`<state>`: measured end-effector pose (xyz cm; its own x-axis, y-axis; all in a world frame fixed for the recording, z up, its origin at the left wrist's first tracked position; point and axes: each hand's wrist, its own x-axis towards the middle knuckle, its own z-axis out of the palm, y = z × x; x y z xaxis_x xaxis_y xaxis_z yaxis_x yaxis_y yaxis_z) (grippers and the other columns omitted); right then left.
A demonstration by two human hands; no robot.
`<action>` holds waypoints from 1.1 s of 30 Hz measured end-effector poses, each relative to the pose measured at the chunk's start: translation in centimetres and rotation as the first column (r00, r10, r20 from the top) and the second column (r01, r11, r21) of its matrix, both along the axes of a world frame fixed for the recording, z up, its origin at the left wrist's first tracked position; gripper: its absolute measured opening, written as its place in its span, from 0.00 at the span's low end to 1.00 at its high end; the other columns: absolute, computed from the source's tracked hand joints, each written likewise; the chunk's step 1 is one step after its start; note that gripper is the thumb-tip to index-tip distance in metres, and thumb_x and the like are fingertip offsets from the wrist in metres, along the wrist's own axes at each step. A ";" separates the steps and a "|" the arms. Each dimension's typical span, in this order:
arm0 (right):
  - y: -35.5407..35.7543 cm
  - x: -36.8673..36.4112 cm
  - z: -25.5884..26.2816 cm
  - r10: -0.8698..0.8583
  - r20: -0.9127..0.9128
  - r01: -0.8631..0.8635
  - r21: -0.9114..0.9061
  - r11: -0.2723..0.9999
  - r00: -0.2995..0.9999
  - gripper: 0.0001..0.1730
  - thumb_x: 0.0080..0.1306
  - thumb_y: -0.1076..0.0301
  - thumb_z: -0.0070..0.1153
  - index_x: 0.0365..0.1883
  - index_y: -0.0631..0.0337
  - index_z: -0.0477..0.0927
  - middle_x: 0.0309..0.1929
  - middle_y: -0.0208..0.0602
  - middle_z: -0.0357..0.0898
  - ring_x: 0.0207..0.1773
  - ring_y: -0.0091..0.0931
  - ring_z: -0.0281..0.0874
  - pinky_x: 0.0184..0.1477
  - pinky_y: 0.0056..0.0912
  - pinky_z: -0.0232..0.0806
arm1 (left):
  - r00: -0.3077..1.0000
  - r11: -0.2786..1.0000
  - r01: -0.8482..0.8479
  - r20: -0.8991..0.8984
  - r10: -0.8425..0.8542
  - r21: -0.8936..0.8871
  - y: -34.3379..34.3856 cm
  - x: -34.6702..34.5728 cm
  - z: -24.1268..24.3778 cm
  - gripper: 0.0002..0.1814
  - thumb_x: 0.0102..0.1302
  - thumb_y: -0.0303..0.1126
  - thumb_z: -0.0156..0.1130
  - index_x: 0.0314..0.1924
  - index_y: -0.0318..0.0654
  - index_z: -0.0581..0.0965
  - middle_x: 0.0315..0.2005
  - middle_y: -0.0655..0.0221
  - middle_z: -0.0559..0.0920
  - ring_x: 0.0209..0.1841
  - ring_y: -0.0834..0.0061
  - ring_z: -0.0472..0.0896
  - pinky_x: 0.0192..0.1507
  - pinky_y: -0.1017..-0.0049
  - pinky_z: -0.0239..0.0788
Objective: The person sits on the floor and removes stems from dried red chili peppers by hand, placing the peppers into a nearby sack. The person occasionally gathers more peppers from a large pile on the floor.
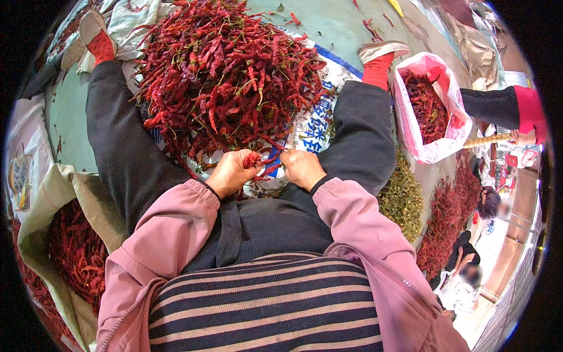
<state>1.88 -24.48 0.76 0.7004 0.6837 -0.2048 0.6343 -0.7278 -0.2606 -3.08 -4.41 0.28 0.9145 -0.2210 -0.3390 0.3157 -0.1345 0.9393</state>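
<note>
A large heap of dried red chili peppers [228, 79] lies between my outstretched legs on a white woven sack [314, 125] with blue printing. At the near edge of the heap, my left hand [233, 172] is closed around a small bunch of dried chilies [252, 160]. Close beside it on the right, my right hand [302, 167] pinches a chili by its end with thumb and fingers. A few chilies [270, 166] stretch across the gap between both hands. Some fingertips are hidden behind the hands.
On the left stands an open woven sack [66, 185] of red chilies. A pink-white plastic bag [429, 154] holding chilies is beyond my right leg. Chili stems [401, 198] are piled beside that leg, with more red chilies [453, 211] farther right. Other people sit at the right.
</note>
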 end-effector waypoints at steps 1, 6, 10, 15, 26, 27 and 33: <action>0.1 -0.4 0.2 -0.026 -0.026 0.026 0.007 1.000 0.999 0.05 0.48 0.72 0.47 0.24 0.61 0.74 0.25 0.44 0.74 0.29 0.40 0.75 0.29 0.41 0.68 | 1.000 1.000 0.016 0.007 -0.016 0.012 -0.3 0.0 0.5 0.06 0.53 0.26 0.58 0.32 0.33 0.75 0.20 0.74 0.75 0.24 0.87 0.68 0.26 0.81 0.63; 1.1 -1.4 1.3 -0.055 -0.268 0.143 0.322 0.936 0.962 0.11 0.43 0.78 0.43 0.27 0.64 0.74 0.26 0.45 0.74 0.32 0.41 0.72 0.35 0.37 0.65 | 0.997 0.995 0.076 0.018 -0.077 0.066 -0.6 -0.1 1.0 0.07 0.52 0.25 0.61 0.31 0.33 0.74 0.22 0.75 0.76 0.26 0.87 0.69 0.28 0.81 0.64; 1.0 -0.9 2.3 -0.101 -0.400 0.231 0.290 0.929 0.911 0.12 0.43 0.78 0.43 0.27 0.65 0.75 0.27 0.46 0.75 0.33 0.38 0.74 0.37 0.32 0.66 | 0.995 0.994 0.084 -0.043 -0.087 -0.066 -0.4 -0.2 1.1 0.06 0.53 0.23 0.58 0.33 0.33 0.75 0.26 0.77 0.77 0.28 0.88 0.70 0.30 0.83 0.64; 1.2 -0.7 3.1 -0.059 -0.466 0.236 0.331 0.914 0.883 0.10 0.44 0.74 0.45 0.26 0.63 0.76 0.24 0.45 0.75 0.29 0.36 0.74 0.34 0.33 0.65 | 0.991 0.961 0.076 -0.089 -0.103 -0.266 -0.7 -0.3 1.0 0.07 0.54 0.22 0.58 0.35 0.32 0.75 0.27 0.76 0.77 0.29 0.87 0.70 0.32 0.84 0.64; 0.0 0.3 6.2 0.137 -0.991 0.496 0.126 0.859 0.014 0.04 0.54 0.75 0.51 0.28 0.62 0.77 0.22 0.26 0.72 0.21 0.14 0.66 0.23 0.15 0.60 | 0.842 0.838 0.424 -0.190 -0.505 -0.344 2.5 -0.4 1.2 0.07 0.49 0.23 0.61 0.32 0.34 0.77 0.26 0.73 0.79 0.29 0.85 0.73 0.34 0.83 0.64; -0.6 0.6 6.0 0.110 -0.986 0.447 0.153 0.881 0.121 0.06 0.53 0.76 0.51 0.29 0.62 0.77 0.24 0.26 0.73 0.22 0.15 0.67 0.23 0.16 0.61 | 0.870 0.854 0.362 -0.195 -0.454 -0.374 2.7 -0.1 2.2 0.08 0.49 0.24 0.63 0.32 0.35 0.77 0.25 0.73 0.79 0.28 0.84 0.73 0.34 0.84 0.65; -0.8 1.6 3.1 -0.062 -0.252 0.044 -0.078 0.996 0.966 0.17 0.48 0.76 0.44 0.38 0.58 0.75 0.31 0.45 0.72 0.41 0.40 0.72 0.38 0.40 0.66 | 0.913 0.916 -0.268 -0.381 0.143 -0.299 2.9 0.0 2.8 0.10 0.44 0.21 0.66 0.25 0.38 0.72 0.19 0.73 0.75 0.21 0.84 0.72 0.25 0.83 0.64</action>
